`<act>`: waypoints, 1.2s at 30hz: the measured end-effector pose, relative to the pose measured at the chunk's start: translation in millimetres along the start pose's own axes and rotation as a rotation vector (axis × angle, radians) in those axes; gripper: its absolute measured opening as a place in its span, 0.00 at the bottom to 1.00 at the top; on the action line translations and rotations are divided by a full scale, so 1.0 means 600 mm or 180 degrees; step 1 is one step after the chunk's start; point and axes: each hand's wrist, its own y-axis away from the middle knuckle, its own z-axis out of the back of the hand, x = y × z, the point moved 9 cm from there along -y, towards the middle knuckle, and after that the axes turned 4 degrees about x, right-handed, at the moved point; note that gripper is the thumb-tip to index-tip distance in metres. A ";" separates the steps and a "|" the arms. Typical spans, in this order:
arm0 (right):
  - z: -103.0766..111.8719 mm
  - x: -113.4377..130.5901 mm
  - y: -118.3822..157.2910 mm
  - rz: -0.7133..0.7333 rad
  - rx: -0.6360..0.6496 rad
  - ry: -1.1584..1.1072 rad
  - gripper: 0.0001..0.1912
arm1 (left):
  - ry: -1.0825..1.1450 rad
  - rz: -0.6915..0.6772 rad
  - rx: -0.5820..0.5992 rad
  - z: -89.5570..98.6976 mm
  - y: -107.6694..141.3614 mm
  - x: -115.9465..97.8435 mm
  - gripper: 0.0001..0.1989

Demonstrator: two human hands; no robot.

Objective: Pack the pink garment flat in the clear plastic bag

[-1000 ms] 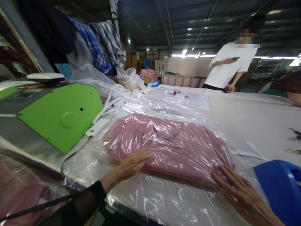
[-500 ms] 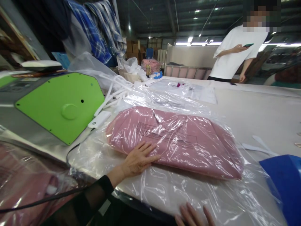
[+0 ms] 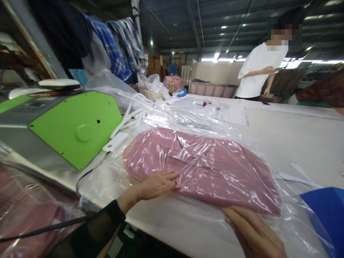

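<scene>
The fingers [image 3: 169, 177] of the left hand [image 3: 157, 184] are laid flat and slightly spread on the near left edge of the clear plastic bag [image 3: 188, 200], pressing it onto the pink folded garment [image 3: 201, 168] inside; half a second ago the same hand lay a little lower on that edge, so it has barely shifted. The right hand [image 3: 255, 233] has been brought back up from the near rim of the worktop [image 3: 295, 139], where only fingertips showed before; its fingers [image 3: 236, 216] now lie together under or against the loose near flap of the bag, just below the garment's near right corner; whether plastic is pinched cannot be told. The flap, spread flat a moment ago, is judged to be getting gathered or folded.

The bag holds the single garment, lying across the middle of the worktop; more crumpled plastic [image 3: 188, 118] lies beyond it. To the left stands a green and grey machine [image 3: 75, 132]; at the near right a blue container [image 3: 325, 211] is seen, contents hidden. A person in a white shirt [image 3: 258, 71] stands at the far right.
</scene>
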 end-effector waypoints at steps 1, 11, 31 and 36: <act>-0.009 -0.029 -0.023 -0.0195 0.0088 -0.0110 0.14 | 0.0203 0.0039 0.0047 0.009 0.002 0.002 0.25; -0.176 -0.158 -0.131 -0.1985 0.1956 -0.0673 0.19 | -0.0826 0.0639 -0.0553 0.081 -0.005 0.003 0.10; -0.227 -0.176 -0.084 -0.1844 0.2097 -0.0711 0.20 | -0.3444 0.0109 -0.2976 0.056 0.207 0.045 0.20; -0.208 -0.170 -0.093 -0.2053 0.2075 -0.0870 0.19 | -0.1445 0.0515 -0.2372 0.147 0.223 0.100 0.15</act>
